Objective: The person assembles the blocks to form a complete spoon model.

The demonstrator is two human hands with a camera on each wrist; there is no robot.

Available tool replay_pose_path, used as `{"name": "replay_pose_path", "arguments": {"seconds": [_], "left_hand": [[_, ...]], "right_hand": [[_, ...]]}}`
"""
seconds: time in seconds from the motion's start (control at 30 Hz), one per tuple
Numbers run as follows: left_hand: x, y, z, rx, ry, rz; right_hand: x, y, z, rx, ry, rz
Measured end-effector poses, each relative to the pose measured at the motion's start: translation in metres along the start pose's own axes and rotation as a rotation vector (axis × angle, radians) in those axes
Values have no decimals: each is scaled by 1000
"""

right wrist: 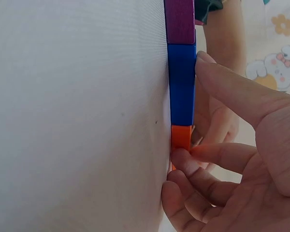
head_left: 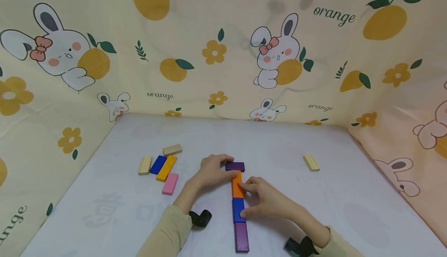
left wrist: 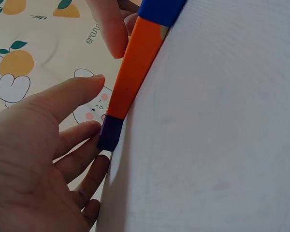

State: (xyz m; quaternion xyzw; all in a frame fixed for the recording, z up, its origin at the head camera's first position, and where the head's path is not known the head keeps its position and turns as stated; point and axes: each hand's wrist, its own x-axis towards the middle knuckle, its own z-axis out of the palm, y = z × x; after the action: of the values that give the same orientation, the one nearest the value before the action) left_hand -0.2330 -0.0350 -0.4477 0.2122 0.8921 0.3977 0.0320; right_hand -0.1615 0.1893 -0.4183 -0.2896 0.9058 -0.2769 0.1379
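Observation:
A line of wooden blocks runs away from me: a purple block (head_left: 241, 238) nearest, then a blue block (head_left: 238, 210), then an orange block (head_left: 237, 187). Across the far end lies a dark purple block (head_left: 235, 166). Fingertips of my left hand (head_left: 213, 171) touch the dark purple block, while its thumb reaches over near the orange block; the left wrist view shows that thumb apart from the blocks. My right hand (head_left: 267, 198) rests along the right side of the line, thumb at the blue block and fingers against the orange block.
To the left lie a pink block (head_left: 170, 184), a yellow block (head_left: 166, 168), another blue block (head_left: 158, 164), a plain wooden block (head_left: 172, 150) and a ridged plain piece (head_left: 144, 165). A similar ridged piece (head_left: 311, 162) lies to the right. Printed cloth (head_left: 234, 70) stands behind the white table (head_left: 279, 144).

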Motion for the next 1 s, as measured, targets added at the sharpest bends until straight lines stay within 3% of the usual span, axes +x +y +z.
{"name": "replay_pose_path", "arguments": {"seconds": [0.13,0.3,0.5,0.63,0.8,1.0], "left_hand": [[-2,0,-1,-1,7,3],[-4,2,-6,-58,10,-46],[-12,10,-30,-145,27,-61],[-31,12,-59,-93,65,-28],[-65,0,-93,-41,188,22],[-100,-30,-108,-52,290,-80]], "right_hand": [[1,0,1,-5,0,-5],[2,0,1,-6,-4,4],[2,1,2,7,3,14],[2,1,2,15,10,33],[2,1,4,22,18,25],[2,0,6,51,33,-5]]}}
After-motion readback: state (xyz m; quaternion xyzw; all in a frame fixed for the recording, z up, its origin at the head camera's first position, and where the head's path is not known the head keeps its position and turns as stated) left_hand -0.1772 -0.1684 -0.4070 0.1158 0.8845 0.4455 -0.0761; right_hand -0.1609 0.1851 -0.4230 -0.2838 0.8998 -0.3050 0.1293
